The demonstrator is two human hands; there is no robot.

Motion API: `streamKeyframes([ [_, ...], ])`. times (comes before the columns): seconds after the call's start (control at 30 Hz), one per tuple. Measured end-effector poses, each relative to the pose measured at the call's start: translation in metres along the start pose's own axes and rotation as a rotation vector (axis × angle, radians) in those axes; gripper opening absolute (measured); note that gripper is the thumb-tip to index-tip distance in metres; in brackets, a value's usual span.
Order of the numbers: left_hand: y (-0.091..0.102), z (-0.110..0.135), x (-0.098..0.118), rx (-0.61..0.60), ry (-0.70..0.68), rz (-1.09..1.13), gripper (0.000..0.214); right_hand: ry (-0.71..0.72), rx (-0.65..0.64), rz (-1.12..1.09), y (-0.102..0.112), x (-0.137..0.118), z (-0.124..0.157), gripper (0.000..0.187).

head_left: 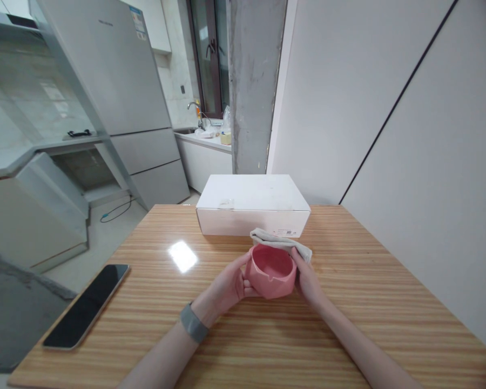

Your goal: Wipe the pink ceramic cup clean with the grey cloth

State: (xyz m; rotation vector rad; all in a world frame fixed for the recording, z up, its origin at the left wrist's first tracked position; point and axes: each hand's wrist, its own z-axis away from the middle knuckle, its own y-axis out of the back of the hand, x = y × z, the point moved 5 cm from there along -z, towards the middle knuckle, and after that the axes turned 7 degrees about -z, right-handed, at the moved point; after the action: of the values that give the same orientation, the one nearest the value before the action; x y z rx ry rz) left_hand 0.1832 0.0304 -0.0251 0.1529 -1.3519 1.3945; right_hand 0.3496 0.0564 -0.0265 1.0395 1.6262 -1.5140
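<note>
Head view shows us holding a pink bowl (271, 272) between both hands, just above the tabletop (360, 324) near its middle. Our left hand (228, 287) is clamped on the bowl's left wall, thumb along the rim and fingers curled beneath. Our right hand (308, 279) presses against the right wall, so the bowl sits squarely between the two palms, its opening tilted toward us. A grey cloth (281, 241) lies draped just behind the bowl's far rim and touches the right fingers, though we cannot tell whether they grip it. Beyond it stands a white box (253, 206). A black phone (87, 305) lies well apart to the left. A grey wristband (193, 323) circles the left wrist.
</note>
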Motion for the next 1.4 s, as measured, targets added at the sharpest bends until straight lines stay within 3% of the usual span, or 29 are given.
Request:
streamKeyframes([
  [0.27, 0.001, 0.000, -0.006, -0.021, -0.026, 0.029, 0.042, -0.075, -0.043, -0.055, -0.018, -0.010, 0.008, 0.040],
  [0.63, 0.003, -0.002, -0.002, 0.140, -0.125, 0.091, 0.034, 0.017, -0.083, -0.070, -0.006, 0.005, -0.002, 0.041],
  [0.83, 0.001, -0.002, -0.003, 0.197, -0.198, 0.107, 0.039, 0.032, -0.032, -0.076, -0.001, 0.009, -0.004, 0.042],
  [0.97, 0.001, -0.003, -0.005, 0.178, -0.179, 0.081, 0.035, 0.014, -0.021, -0.070, 0.000, 0.010, -0.003, 0.037],
  [1.17, 0.007, -0.005, -0.005, 0.173, -0.036, -0.016, 0.046, -0.035, 0.047, -0.068, 0.003, 0.014, -0.004, 0.036],
  [1.4, 0.003, 0.000, -0.006, 0.057, -0.033, 0.015, 0.029, -0.117, 0.013, -0.059, -0.002, 0.008, 0.001, 0.040],
])
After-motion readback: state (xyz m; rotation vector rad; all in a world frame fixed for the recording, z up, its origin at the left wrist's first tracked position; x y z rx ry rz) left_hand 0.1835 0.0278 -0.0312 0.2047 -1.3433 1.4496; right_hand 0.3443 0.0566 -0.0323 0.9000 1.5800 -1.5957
